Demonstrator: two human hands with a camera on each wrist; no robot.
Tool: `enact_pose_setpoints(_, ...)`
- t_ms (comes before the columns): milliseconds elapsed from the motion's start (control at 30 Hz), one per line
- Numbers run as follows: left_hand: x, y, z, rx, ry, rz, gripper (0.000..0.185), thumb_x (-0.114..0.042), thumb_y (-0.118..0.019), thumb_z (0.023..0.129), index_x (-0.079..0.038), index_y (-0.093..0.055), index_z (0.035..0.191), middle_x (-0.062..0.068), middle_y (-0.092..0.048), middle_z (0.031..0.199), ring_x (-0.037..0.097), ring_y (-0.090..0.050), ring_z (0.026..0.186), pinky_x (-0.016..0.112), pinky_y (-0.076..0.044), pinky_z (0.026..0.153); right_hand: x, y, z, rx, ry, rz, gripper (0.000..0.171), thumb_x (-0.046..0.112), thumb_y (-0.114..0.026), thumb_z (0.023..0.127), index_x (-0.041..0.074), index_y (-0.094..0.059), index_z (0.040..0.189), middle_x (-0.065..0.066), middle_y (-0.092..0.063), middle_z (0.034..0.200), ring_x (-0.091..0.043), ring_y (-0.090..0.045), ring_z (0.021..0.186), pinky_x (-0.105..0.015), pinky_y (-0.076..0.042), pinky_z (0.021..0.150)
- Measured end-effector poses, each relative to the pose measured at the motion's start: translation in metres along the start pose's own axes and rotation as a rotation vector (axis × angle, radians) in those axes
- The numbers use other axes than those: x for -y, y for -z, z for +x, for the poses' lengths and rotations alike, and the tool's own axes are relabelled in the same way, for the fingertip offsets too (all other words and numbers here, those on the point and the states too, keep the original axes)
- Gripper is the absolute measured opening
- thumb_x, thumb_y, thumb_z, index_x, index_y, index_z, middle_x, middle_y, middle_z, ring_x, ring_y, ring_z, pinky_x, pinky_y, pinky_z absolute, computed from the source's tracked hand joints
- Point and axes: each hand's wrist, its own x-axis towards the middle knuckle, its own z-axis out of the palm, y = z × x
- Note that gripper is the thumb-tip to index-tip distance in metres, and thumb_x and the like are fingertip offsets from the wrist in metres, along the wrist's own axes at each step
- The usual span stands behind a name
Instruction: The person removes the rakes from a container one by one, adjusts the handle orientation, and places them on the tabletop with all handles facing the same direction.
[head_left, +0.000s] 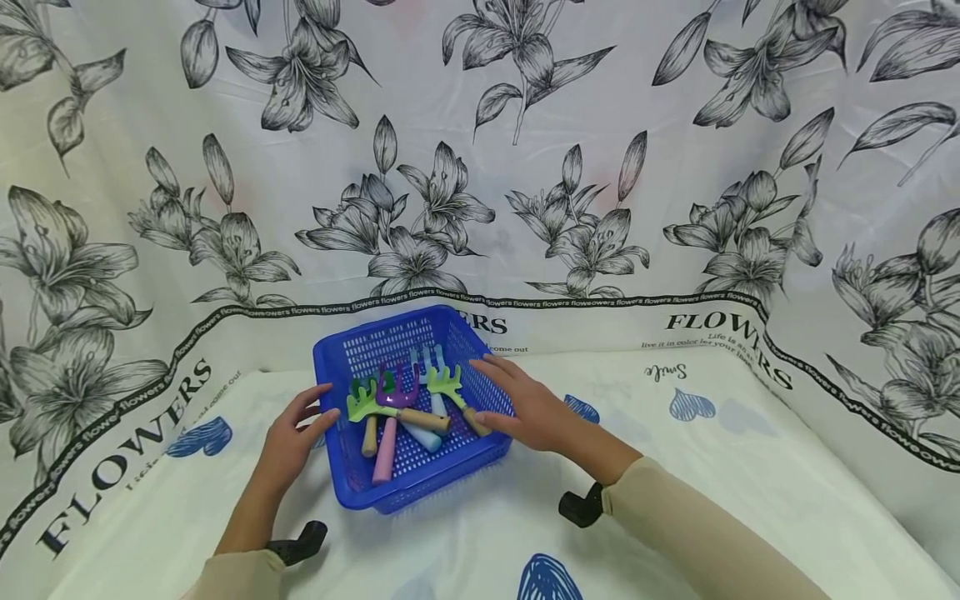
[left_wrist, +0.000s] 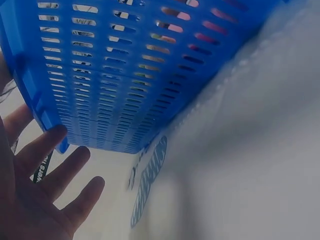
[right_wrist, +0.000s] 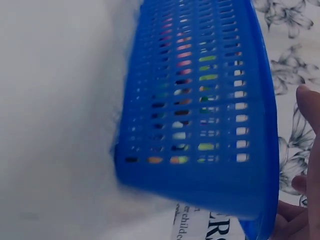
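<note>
Tablecloth (head_left: 675,500) with blue hearts

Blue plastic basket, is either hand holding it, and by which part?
Neither grips it. The left hand touches the blue perforated plastic basket at its left rim; the right hand rests open on its right rim.

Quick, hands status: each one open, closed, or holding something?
Left hand: open, fingers touching the basket rim.
Right hand: open, resting on the basket rim.

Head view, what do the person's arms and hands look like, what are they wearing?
Both arms wear long, plain beige sleeves reaching the wrists. A black device is strapped under each wrist. The left hand and right hand are bare: no gloves, rings or markings visible on the fingers.
</note>
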Motion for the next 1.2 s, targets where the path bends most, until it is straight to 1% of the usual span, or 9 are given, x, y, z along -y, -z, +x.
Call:
enact_pose_setpoints(67, 0.001, -0.001, 0.0, -0.003, 0.01, -0.015, 0.066, -0.046, -0.055, 0.097, -0.015, -0.034, 0.151, 0.019, -0.032, 0.153, 0.045, -0.035, 0.134, 0.064, -0.031, 0.104, 0.005, -0.001, 0.005, 0.009, -0.018, 0.044, 0.072, 0.049, -0.059, 0.094, 0.035, -0.023, 0.154, -0.003, -0.021, 0.16, -0.031, -0.032, 0.14, -0.057, -0.039, 0.102)
enact_pose_setpoints(167, 0.001, -0.003, 0.0, -0.014, 0.033, -0.022, 0.066, -0.048, -0.055, 0.096, -0.016, -0.034, 0.152, 0.018, -0.032, 0.154, 0.044, -0.033, 0.135, 0.064, -0.031, 0.104, 0.012, -0.003, 0.013, 0.031, -0.031, 0.101, 0.073, 0.051, -0.058, 0.094, 0.032, -0.024, 0.155, -0.004, -0.02, 0.16, -0.03, -0.037, 0.137, -0.057, -0.038, 0.102)
enact_pose_setpoints(300, 0.0, -0.006, -0.001, -0.027, 0.06, -0.049, 0.067, -0.049, -0.055, 0.096, -0.017, -0.035, 0.152, 0.018, -0.032, 0.154, 0.044, -0.032, 0.136, 0.064, -0.032, 0.103, 0.016, -0.008, 0.023, 0.058, -0.043, 0.126, 0.075, 0.049, -0.06, 0.093, 0.03, -0.023, 0.155, -0.002, -0.02, 0.16, -0.024, -0.051, 0.126, -0.051, -0.044, 0.099)
enact_pose_setpoints(400, 0.001, -0.008, -0.002, -0.038, 0.062, -0.079, 0.067, -0.048, -0.056, 0.095, -0.017, -0.036, 0.151, 0.018, -0.032, 0.154, 0.044, -0.031, 0.137, 0.066, -0.032, 0.102, 0.016, -0.011, 0.029, 0.076, -0.059, 0.149, 0.076, 0.048, -0.061, 0.093, 0.031, -0.021, 0.155, 0.0, -0.022, 0.159, -0.021, -0.055, 0.12, -0.046, -0.046, 0.097)
enact_pose_setpoints(533, 0.003, -0.009, -0.003, -0.061, 0.056, -0.099, 0.066, -0.048, -0.056, 0.096, -0.018, -0.037, 0.151, 0.018, -0.034, 0.153, 0.043, -0.032, 0.137, 0.069, -0.028, 0.102, 0.016, -0.014, 0.037, 0.102, -0.082, 0.183, 0.078, 0.047, -0.062, 0.093, 0.029, -0.021, 0.156, 0.002, -0.024, 0.158, -0.021, -0.054, 0.122, -0.043, -0.045, 0.099)
enact_pose_setpoints(767, 0.002, -0.012, -0.006, -0.07, 0.086, -0.128, 0.063, -0.047, -0.054, 0.097, -0.021, -0.036, 0.152, 0.018, -0.035, 0.152, 0.041, -0.029, 0.139, 0.069, -0.025, 0.104, 0.018, -0.02, 0.049, 0.166, -0.104, 0.209, 0.081, 0.044, -0.066, 0.091, 0.023, -0.022, 0.156, -0.002, -0.025, 0.158, -0.023, -0.028, 0.142, -0.047, -0.03, 0.111)
enact_pose_setpoints(800, 0.001, -0.012, -0.006, -0.069, 0.089, -0.13, 0.063, -0.047, -0.054, 0.097, -0.022, -0.036, 0.152, 0.018, -0.035, 0.152, 0.041, -0.029, 0.139, 0.069, -0.025, 0.104, 0.019, -0.021, 0.051, 0.181, -0.111, 0.216, 0.081, 0.043, -0.067, 0.091, 0.024, -0.023, 0.156, -0.002, -0.026, 0.158, -0.023, -0.028, 0.142, -0.047, -0.029, 0.112)
enact_pose_setpoints(1033, 0.002, -0.012, -0.005, -0.083, 0.053, -0.169, 0.06, -0.041, -0.055, 0.098, -0.019, -0.038, 0.151, 0.018, -0.036, 0.152, 0.042, -0.032, 0.138, 0.069, -0.026, 0.103, 0.018, -0.028, 0.06, 0.309, -0.146, 0.311, 0.079, 0.04, -0.068, 0.09, 0.027, -0.025, 0.155, -0.006, -0.035, 0.154, -0.032, -0.055, 0.122, -0.047, -0.039, 0.104)
enact_pose_setpoints(1200, 0.001, -0.012, -0.006, -0.082, 0.049, -0.184, 0.06, -0.04, -0.055, 0.098, -0.018, -0.038, 0.151, 0.016, -0.035, 0.153, 0.041, -0.033, 0.138, 0.066, -0.027, 0.104, 0.019, -0.03, 0.066, 0.395, -0.157, 0.313, 0.077, 0.039, -0.069, 0.089, 0.03, -0.028, 0.154, -0.002, -0.034, 0.155, -0.029, -0.037, 0.138, -0.052, -0.029, 0.11)
